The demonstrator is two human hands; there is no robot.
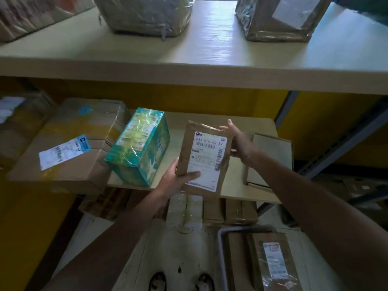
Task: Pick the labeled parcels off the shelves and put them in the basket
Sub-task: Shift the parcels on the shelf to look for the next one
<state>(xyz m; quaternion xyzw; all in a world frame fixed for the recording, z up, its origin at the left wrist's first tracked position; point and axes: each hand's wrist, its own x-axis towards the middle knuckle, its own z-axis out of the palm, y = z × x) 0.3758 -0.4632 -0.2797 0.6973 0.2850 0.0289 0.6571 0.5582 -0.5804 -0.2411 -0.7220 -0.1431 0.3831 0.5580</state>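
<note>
A flat brown parcel (204,156) with a white shipping label is held in front of the middle shelf (235,185). My left hand (175,179) grips its lower left corner, thumb across the label. My right hand (239,141) clasps its upper right edge. The grey basket (222,253) stands on the floor at the lower right, holding a brown labeled parcel (273,265). On the shelf to the left lie a teal wrapped box (139,145) and a large labeled carton (69,148).
A small brown box (270,156) sits on the shelf behind my right hand. Two wrapped packages (144,13) rest on the top shelf (189,66). More cartons (231,211) are stacked under the middle shelf. A metal shelf post (340,143) slants at right. My feet (180,280) show below.
</note>
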